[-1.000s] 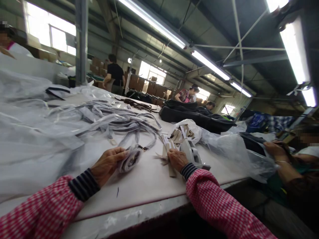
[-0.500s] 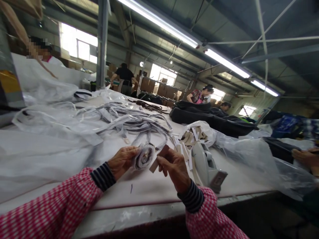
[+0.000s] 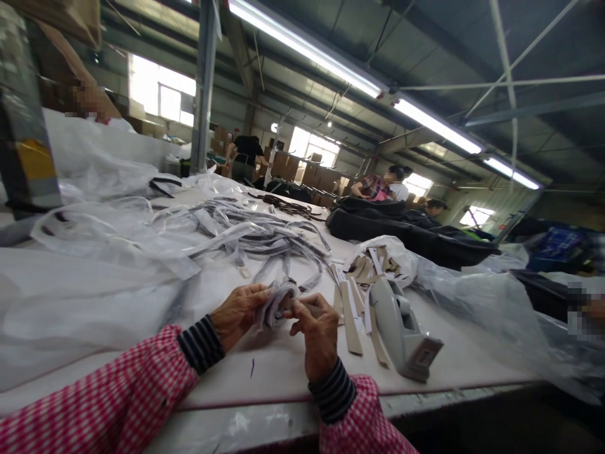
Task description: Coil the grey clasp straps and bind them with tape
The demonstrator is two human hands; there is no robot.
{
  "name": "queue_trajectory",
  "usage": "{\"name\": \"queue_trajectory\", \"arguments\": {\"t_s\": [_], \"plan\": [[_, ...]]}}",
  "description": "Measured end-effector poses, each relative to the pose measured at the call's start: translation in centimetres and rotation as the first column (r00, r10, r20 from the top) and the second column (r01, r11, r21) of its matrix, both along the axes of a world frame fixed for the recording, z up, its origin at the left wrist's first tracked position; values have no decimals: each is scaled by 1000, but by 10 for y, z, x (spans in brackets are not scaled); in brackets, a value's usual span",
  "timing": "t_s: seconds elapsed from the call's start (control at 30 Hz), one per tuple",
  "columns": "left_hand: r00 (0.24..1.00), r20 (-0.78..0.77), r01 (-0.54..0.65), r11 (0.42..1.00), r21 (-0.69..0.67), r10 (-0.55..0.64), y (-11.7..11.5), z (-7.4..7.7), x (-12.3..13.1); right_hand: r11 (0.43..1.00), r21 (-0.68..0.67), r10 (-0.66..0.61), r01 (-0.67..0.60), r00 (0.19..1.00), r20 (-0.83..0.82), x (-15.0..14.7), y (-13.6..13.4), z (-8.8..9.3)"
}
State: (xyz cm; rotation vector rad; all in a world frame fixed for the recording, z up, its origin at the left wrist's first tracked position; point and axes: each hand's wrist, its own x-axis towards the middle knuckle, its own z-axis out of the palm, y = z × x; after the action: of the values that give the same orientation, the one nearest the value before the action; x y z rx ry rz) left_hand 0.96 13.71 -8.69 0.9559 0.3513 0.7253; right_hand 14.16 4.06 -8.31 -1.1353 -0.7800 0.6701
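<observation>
At the lower centre of the frame, your left hand [image 3: 240,313] grips the coil [image 3: 271,311], apparently to stop it unwinding, while your right hand [image 3: 319,334], close beside, pinches a strip [image 3: 312,309] at its right side.

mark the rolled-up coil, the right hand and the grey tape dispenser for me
Coil [image 3: 274,310]: head view, on its wound turns.
Right hand [image 3: 319,331]: head view, on the back of the hand.
Grey tape dispenser [image 3: 393,325]: head view, on the side of its body.

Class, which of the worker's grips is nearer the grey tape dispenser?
Right: the right grip is left of the dispenser; the left grip is farther left, holding the roll.
</observation>
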Motion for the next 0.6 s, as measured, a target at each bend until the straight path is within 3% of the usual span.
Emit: {"name": "queue_trajectory", "arguments": {"t_s": [0.3,0.47,0.6], "plan": [[997,-53,-59,995,79,63,4,-5,-1,999,-6,48,-50,987,-151,-15,17,-11],[976,-136,-138,968,210,169,1,-2,0,988,-115,107,-99,992,68,-10,10,-11],[970,-176,-113,951,288,169,-4,9,-1,992,-96,116,-87,925,361,-4,-10,-10]]}}
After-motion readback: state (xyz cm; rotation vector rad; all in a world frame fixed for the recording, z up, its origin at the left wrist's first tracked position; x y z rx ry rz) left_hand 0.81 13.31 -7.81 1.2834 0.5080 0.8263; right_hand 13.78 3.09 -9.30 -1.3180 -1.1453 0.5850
